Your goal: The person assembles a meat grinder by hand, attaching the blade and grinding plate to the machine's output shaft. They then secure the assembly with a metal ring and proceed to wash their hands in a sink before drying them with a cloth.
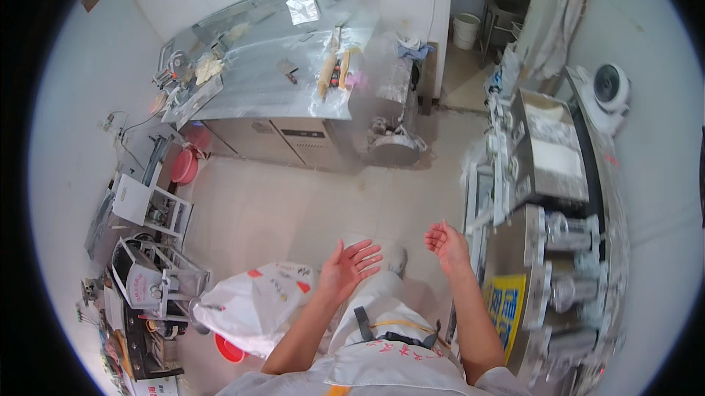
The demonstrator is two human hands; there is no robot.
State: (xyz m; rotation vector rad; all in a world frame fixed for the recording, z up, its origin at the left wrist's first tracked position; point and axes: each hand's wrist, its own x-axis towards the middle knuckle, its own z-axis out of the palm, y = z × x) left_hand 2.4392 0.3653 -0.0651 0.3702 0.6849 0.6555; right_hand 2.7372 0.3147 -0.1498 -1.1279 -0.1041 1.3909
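My left hand (350, 269) is held out in front of me, palm showing and fingers spread, with nothing in it. Beside it on the left, a large white sack (259, 308) with red print stands on the floor. My right hand (447, 247) hangs in the air with its fingers loosely curled and apart, also without anything in it. It is nearest to the steel dough machine (506, 247) along the right wall. I wear a white apron (396, 368) with red writing, and one shoe (397, 261) shows on the tiles below.
Ahead stands a steel worktable (259, 82) with a rolling pin (327, 68), a scraper (287, 70) and a dough lump (209, 69). A hopper (553, 143) holds white powder at right. White stools (165, 209) line the left side. A red bucket (228, 347) sits behind the sack.
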